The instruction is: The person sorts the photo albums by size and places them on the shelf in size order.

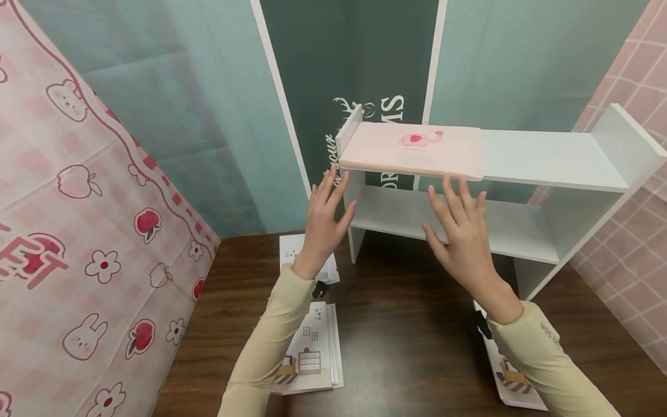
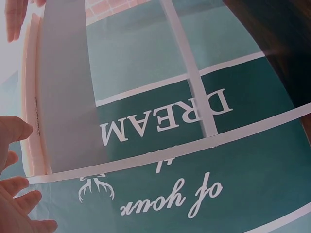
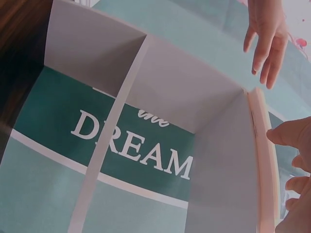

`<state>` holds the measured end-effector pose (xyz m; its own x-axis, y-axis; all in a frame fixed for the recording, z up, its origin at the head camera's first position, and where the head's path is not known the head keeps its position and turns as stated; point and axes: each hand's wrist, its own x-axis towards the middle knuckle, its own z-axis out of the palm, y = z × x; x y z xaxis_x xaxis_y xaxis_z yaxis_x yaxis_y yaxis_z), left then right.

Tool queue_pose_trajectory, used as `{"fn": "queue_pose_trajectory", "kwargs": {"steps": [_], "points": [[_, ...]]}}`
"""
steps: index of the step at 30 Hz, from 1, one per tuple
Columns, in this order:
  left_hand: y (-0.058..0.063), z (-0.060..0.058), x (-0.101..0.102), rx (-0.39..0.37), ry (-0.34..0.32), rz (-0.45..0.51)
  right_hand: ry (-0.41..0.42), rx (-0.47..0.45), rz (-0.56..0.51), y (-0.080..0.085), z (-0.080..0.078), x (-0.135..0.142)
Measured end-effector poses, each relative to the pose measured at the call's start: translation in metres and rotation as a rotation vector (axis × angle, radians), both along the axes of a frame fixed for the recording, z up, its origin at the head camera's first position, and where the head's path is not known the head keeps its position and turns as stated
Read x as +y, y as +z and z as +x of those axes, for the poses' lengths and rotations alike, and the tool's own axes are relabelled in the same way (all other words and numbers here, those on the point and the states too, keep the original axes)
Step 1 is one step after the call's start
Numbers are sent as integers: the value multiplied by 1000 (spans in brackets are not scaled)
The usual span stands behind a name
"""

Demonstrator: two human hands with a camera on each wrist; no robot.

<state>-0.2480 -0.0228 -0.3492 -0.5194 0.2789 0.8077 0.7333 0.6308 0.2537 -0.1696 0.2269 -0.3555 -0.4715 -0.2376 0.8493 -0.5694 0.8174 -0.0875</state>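
A flat pink item with an elephant print [image 1: 414, 139] lies on the left part of the top board of a white two-tier shelf [image 1: 547, 156], up against its left end panel. My left hand [image 1: 325, 217] is held up by the item's front left corner, fingers spread and holding nothing. Toward the front right corner, my right hand [image 1: 461, 231] is raised with spread fingers, its fingertips right at the front edge. Seen from the right wrist, the item's layered pale edge [image 3: 265, 165] runs along the board, with the thumb tip [image 3: 277, 136] close to it.
White printed booklets lie on the brown wooden table [image 1: 401, 347]: one under the left forearm [image 1: 315, 347], another beneath the right forearm [image 1: 513, 376]. A further printed sheet [image 1: 289, 249] is behind the left wrist. Green lettered fabric [image 1: 349, 52] hangs behind the shelf; pink printed cloth [image 1: 120, 231] hangs left.
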Motion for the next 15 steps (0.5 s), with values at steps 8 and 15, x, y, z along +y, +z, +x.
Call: {"fn": "queue_pose_trajectory", "kwargs": {"steps": [8, 15], "points": [[-11, 6, -2, -23, 2, -5, 49, -54, -31, -5, 2, -2], [-20, 7, -4, -46, 10, -5, 61, -98, -23, -9, 4, -3]]}}
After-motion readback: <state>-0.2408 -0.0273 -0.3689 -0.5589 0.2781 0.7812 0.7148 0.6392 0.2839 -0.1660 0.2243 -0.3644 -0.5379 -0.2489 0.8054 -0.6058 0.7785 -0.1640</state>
